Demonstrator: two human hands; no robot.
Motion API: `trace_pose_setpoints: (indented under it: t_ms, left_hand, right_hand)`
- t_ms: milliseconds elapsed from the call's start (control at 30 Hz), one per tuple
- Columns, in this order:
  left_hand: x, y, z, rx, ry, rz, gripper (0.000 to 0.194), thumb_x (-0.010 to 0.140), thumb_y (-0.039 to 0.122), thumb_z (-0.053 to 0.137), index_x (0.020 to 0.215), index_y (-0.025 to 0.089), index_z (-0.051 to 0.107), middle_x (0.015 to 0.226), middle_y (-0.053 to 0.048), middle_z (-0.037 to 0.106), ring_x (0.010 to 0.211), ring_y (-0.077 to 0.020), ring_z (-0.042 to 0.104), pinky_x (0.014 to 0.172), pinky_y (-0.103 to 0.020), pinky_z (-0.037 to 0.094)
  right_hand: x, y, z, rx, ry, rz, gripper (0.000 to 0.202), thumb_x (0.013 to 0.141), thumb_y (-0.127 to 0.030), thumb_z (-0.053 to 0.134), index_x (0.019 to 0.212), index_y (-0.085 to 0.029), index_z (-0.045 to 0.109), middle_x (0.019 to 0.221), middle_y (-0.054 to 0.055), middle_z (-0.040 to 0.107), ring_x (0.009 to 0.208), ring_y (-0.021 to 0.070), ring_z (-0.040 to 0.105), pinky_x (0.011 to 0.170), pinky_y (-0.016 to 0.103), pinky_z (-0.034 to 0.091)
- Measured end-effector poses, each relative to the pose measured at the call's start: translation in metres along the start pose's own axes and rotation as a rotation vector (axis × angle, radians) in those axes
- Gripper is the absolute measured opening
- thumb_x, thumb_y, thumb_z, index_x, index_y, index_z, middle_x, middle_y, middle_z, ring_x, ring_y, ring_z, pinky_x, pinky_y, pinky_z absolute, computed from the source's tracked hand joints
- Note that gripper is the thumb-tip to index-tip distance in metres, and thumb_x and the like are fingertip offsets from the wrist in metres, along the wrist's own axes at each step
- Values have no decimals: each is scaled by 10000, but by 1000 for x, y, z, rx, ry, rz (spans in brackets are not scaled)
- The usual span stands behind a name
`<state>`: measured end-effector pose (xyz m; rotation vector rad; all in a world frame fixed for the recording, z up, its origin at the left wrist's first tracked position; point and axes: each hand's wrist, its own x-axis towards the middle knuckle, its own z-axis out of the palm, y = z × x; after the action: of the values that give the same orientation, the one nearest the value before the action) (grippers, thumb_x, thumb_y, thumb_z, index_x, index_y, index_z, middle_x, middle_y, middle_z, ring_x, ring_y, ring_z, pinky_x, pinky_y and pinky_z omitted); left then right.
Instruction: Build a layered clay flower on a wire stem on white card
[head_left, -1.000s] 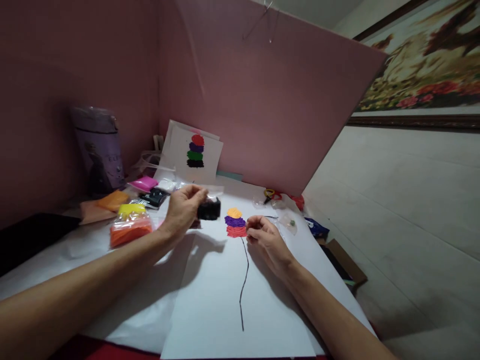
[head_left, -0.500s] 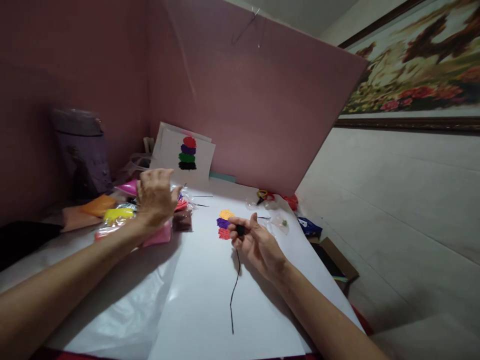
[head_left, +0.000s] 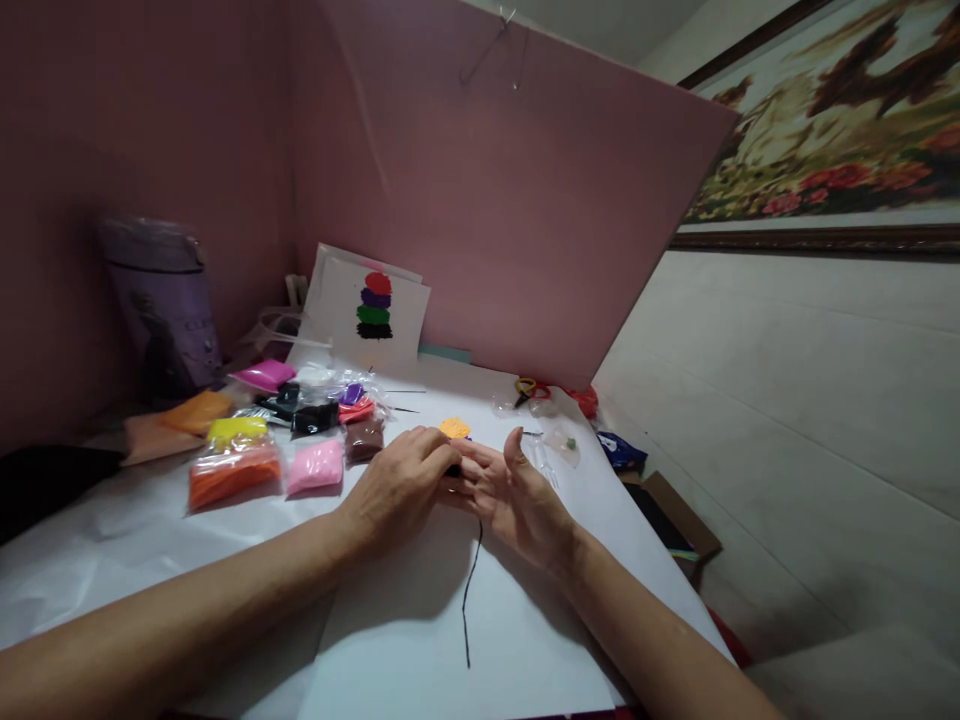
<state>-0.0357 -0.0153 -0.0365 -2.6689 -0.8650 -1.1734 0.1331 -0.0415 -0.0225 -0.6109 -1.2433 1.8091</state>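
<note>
A small lump of black modelling clay (head_left: 453, 470) sits between my two hands, mostly covered. My left hand (head_left: 409, 480) is closed on it from above, fingertips against the fingers of the other hand. Palm up, my right hand (head_left: 517, 495) bears the lump on its bent fingers, its thumb raised away. Below them a thin black clay strand (head_left: 466, 600) runs down the white sheet (head_left: 397, 640). Just beyond the fingers shows an orange clay patch (head_left: 454, 428); the purple and red patches beside it are almost wholly hidden.
Bagged clay lies left, including an orange pack (head_left: 234, 478) and a pink pack (head_left: 315, 465). A card with coloured patches (head_left: 405, 310) leans at the back. Scissors (head_left: 529, 390) lie at the far right, and a purple bottle (head_left: 169, 320) stands at the left.
My left hand has come from the clay packs at the left to the black clay at my right hand. My right hand has stayed nearly in place.
</note>
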Motion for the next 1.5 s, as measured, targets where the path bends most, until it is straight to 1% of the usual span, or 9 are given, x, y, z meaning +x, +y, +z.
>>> trace_pose_setpoints:
  t_ms: [133,267,500,700,867,933,1033,1200,1500]
  left_hand:
    - [2,-11,-4,-230,52,-193,107,847,125,463,834,142,568,793,-83,627,713,-181,576,653,-322,476]
    - [4,-17,-6,-636,104,-497,111,781,206,569,874,151,596,769,-34,638,663,-138,585,629,-275,486]
    - [5,-14,-6,-981,-49,-773,297,789,419,595,765,127,644,561,21,548,480,-81,460,478,-214,350]
    - [4,-4,-9,-1118,-145,-832,414,806,523,572,693,129,630,530,25,509,472,-71,431,461,-208,264]
    - [6,3,-13,-1224,-131,-859,391,746,515,648,679,131,620,572,14,542,462,-66,438,450,-217,263]
    - [7,3,-13,-1262,-117,-863,380,744,502,660,698,126,628,586,12,548,459,-64,445,454,-220,279]
    - [6,1,-10,-1317,-75,-874,350,751,458,673,803,113,658,614,12,562,467,-62,465,471,-222,308]
    - [3,-4,-6,-1390,-29,-843,308,694,327,730,909,114,672,650,5,613,530,-78,517,545,-234,388]
    - [9,9,-14,-1236,-111,-772,212,695,264,681,839,108,686,596,8,623,539,-93,540,535,-235,432]
  right_hand:
    - [0,0,-4,65,76,12,771,801,-782,354,1168,-147,592,1170,168,636,1032,253,618,937,416,436]
    - [1,-1,-7,90,183,-21,689,826,-742,392,956,-134,689,1044,146,687,951,240,641,843,355,460]
    - [2,-1,-11,72,196,-12,629,831,-701,455,779,-135,724,826,89,692,735,171,608,674,279,445]
    - [0,9,-10,-376,257,-280,516,884,-616,459,908,-188,745,822,75,655,727,167,564,618,283,429]
    - [-3,11,-6,-778,173,-507,342,914,-478,513,1041,-240,723,855,63,612,804,179,551,622,294,442]
    - [-4,9,-3,-750,203,-516,336,923,-467,501,1021,-236,723,867,66,618,807,180,558,604,289,446]
    - [-5,4,3,-480,312,-435,304,904,-465,533,942,-218,706,797,50,621,734,164,558,551,264,438]
    - [-3,2,7,-78,265,-114,231,764,-371,732,750,-173,614,668,-6,582,562,94,493,502,208,385]
    - [-2,3,3,-102,283,-55,218,767,-331,726,715,-149,619,579,-25,558,490,66,462,463,185,326]
